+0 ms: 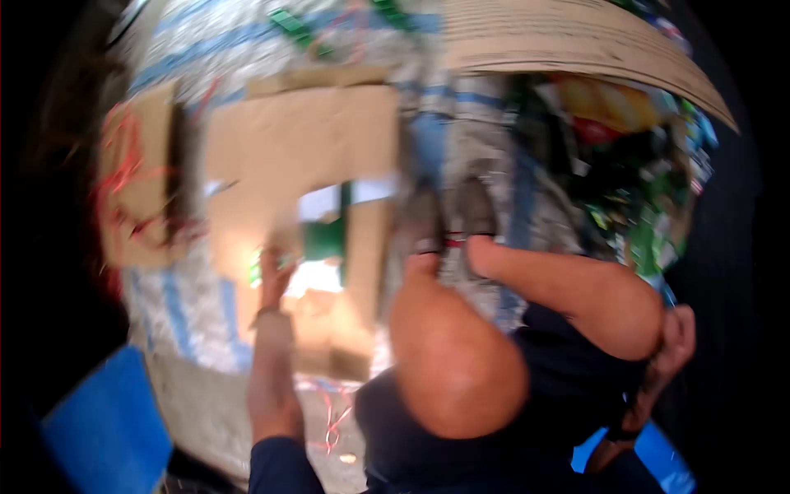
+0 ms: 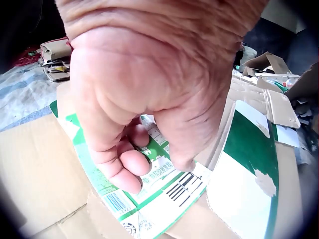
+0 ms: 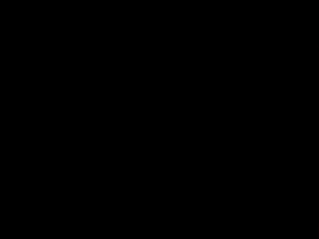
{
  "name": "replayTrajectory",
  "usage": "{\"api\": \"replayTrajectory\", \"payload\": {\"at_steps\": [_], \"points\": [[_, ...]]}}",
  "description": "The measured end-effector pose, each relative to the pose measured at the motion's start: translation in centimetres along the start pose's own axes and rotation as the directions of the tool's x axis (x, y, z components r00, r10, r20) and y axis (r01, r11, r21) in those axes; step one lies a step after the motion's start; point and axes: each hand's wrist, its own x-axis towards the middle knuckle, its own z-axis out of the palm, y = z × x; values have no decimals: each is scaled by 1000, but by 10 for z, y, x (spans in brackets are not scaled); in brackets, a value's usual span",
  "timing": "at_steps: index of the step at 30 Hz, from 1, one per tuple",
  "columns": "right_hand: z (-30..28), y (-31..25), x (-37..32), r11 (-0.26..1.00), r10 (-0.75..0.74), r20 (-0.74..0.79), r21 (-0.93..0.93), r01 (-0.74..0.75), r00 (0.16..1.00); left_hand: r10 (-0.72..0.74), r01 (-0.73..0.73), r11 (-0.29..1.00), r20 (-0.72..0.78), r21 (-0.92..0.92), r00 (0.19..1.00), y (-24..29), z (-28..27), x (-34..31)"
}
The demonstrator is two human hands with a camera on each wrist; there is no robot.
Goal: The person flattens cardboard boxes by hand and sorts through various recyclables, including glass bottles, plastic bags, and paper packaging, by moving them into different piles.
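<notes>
In the head view my left hand (image 1: 276,267) is low over a stack of flattened brown cardboard (image 1: 304,132). The left wrist view shows its fingers loosely bent and its thumb apart, with the fingertips right at a flattened green and white printed carton (image 2: 184,189). Another green and white piece of carton (image 2: 244,174) lies to the right of it on the stack. My right hand (image 1: 679,337) is beside my right knee with its fingers bent and nothing visible in them. The right wrist view is black.
A tied cardboard bundle (image 1: 136,189) with red string lies on the left of the white and blue striped sheet (image 1: 177,313). A brown cardboard sheet (image 1: 568,37) and a heap of mixed packaging (image 1: 634,165) are at the right. Green pieces (image 1: 292,29) lie at the back.
</notes>
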Motion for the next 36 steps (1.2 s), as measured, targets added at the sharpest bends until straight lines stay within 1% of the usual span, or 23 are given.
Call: {"api": "replayTrajectory", "payload": {"at_steps": [1, 2, 3, 4, 5, 6, 8, 9, 10, 11, 12, 15, 16, 18, 19, 22, 23, 24, 26, 30, 33, 35, 36], "points": [[-5, 8, 0, 995, -64, 4, -73, 64, 998, 89, -90, 994, 27, 57, 996, -14, -3, 4], [-1, 5, -1, 990, -126, 11, -61, 126, 992, 161, -155, 970, -17, 185, 987, -5, -3, 3], [0, 2, -2, 992, -114, 19, -49, 114, 993, 209, -230, 919, 100, 320, 973, 19, -10, 1], [11, -10, -2, 989, -148, 5, 18, 147, 989, 365, -383, 874, 119, 300, 924, 5, -8, 7], [6, -17, -9, 999, -33, 53, 19, 32, 998, 52, -59, 996, 103, 66, 993, 1, -11, 13], [9, -22, -11, 999, -29, 57, 20, 28, 998, -28, 24, 999, 85, 40, 996, 5, -12, 13], [9, -20, -13, 994, -64, 69, 98, 57, 996, -4, 0, 988, 29, 153, 1000, 19, -10, 7], [8, -20, -13, 994, -59, 47, 95, 54, 997, 9, -12, 982, 16, 189, 1000, 25, -10, 4], [6, -19, -13, 990, -41, 88, 140, 28, 995, 19, -20, 977, 5, 211, 1000, 30, -9, 1], [4, -19, -12, 983, -28, 134, 184, 3, 991, 23, -21, 974, -7, 226, 1000, 34, -8, -1], [2, -17, -12, 983, -29, 120, 184, 6, 992, 32, -28, 971, -15, 237, 999, 37, -7, -4], [-5, -12, -11, 977, -34, 225, 215, -15, 974, 49, -39, 964, -32, 262, 998, 45, -9, -11], [-7, -12, -12, 976, -35, 215, 216, -13, 976, 51, -39, 962, -40, 270, 998, 47, -9, -12], [-10, -13, -15, 961, 41, 268, 254, -112, 962, 61, -45, 959, -48, 281, 997, 50, -12, -19], [-13, -13, -16, 955, 36, 294, 272, -119, 955, 63, -45, 956, -56, 291, 996, 51, -13, -21], [-16, -17, -22, 945, 37, 305, 299, -133, 952, 69, -41, 941, -70, 337, 995, 59, -15, -27], [-18, -13, -24, 960, 5, 305, 267, -90, 952, 54, -33, 957, -63, 290, 997, 63, -15, -28], [-19, -10, -26, 958, 5, 300, 271, -91, 954, 52, -33, 960, -64, 278, 997, 66, -16, -28], [-22, -6, -28, 966, -54, 310, 258, -29, 949, 47, -29, 971, -68, 239, 997, 72, -18, -30], [-27, -6, -30, 968, -67, 298, 250, -10, 952, 34, -21, 986, -78, 163, 996, 81, -20, -38], [-32, -4, -31, 962, -55, 307, 271, -32, 950, 25, -17, 994, -74, 112, 997, 90, -20, -42], [-37, -4, -30, 976, -55, 318, 217, -17, 946, 15, -10, 997, -74, 76, 997, 96, -19, -46], [-40, -3, -30, 975, -58, 315, 222, -15, 947, 20, -14, 997, -77, 78, 997, 98, -19, -48]]}}
